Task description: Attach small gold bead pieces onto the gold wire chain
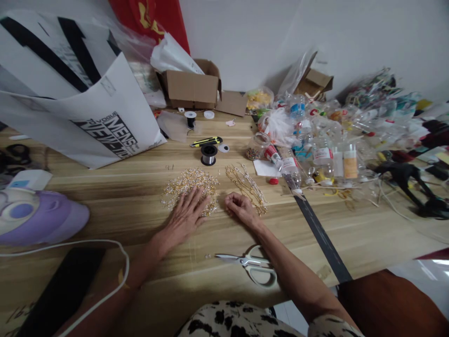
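Observation:
My left hand (189, 210) lies with its fingers spread on a heap of small gold and silver beads (191, 180) on the wooden table. To its right, my right hand (241, 208) rests on the tabletop with its fingers curled together; whatever they hold, if anything, is too small to make out. Just beyond and beside it lie several gold and silver beaded strands (250, 185). Nearer my body is a pair of scissors (250, 264) with pale handles, its blades pointing left. Behind the heap stands a spool of wire (209, 155).
A yellow and black utility knife (206, 142) lies behind the spool. Plastic bottles (322, 157) and bags crowd the right. A large white bag (94, 107), a purple object (45, 215) and a dark flat object (66, 285) are on the left, with a white cable (115, 244) crossing there.

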`<action>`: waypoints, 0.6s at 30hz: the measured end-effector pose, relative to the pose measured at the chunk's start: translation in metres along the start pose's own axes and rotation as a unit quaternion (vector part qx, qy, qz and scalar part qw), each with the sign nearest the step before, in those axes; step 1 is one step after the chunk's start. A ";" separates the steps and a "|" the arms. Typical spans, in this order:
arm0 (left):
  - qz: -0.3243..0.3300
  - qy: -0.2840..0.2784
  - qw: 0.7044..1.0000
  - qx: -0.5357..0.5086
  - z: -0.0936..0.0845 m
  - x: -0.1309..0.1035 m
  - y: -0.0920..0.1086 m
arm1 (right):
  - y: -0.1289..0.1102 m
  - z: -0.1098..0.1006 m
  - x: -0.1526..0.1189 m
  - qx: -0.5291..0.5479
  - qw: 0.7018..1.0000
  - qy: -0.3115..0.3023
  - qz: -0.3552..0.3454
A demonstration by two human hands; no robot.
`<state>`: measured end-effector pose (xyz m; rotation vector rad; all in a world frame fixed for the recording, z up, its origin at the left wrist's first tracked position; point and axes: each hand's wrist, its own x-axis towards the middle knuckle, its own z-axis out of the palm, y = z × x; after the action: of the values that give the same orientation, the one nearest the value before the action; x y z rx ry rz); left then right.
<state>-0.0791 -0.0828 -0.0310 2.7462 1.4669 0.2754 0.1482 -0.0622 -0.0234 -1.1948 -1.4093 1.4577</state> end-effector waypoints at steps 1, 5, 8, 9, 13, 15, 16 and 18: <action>-0.007 0.004 1.000 -0.002 -0.001 0.002 -0.003 | -0.001 0.000 0.000 0.001 1.000 0.002 0.003; -0.030 0.020 0.999 -0.033 -0.008 0.005 -0.006 | -0.001 0.000 0.000 -0.002 1.000 -0.002 0.000; -0.034 0.034 0.997 -0.068 -0.009 0.006 -0.003 | 0.002 -0.001 0.001 -0.011 1.000 -0.011 -0.009; -0.030 0.041 0.995 -0.081 -0.009 0.007 -0.002 | 0.003 -0.001 0.001 -0.014 1.000 -0.014 -0.013; -0.007 0.075 0.989 -0.126 -0.003 0.009 0.002 | 0.006 0.000 0.000 -0.025 0.999 -0.023 -0.024; -0.002 0.096 0.985 -0.142 -0.003 0.009 0.005 | 0.005 0.001 -0.001 -0.034 0.999 -0.023 -0.028; 0.002 0.106 0.983 -0.149 -0.004 0.009 0.006 | 0.004 0.001 -0.002 -0.038 0.999 -0.022 -0.030; 0.011 0.127 0.979 -0.162 -0.007 0.008 0.009 | 0.002 0.002 -0.003 -0.050 0.998 -0.021 -0.036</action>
<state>-0.0689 -0.0814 -0.0220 2.5354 1.2990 0.8134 0.1473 -0.0657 -0.0255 -1.1669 -1.5549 1.3840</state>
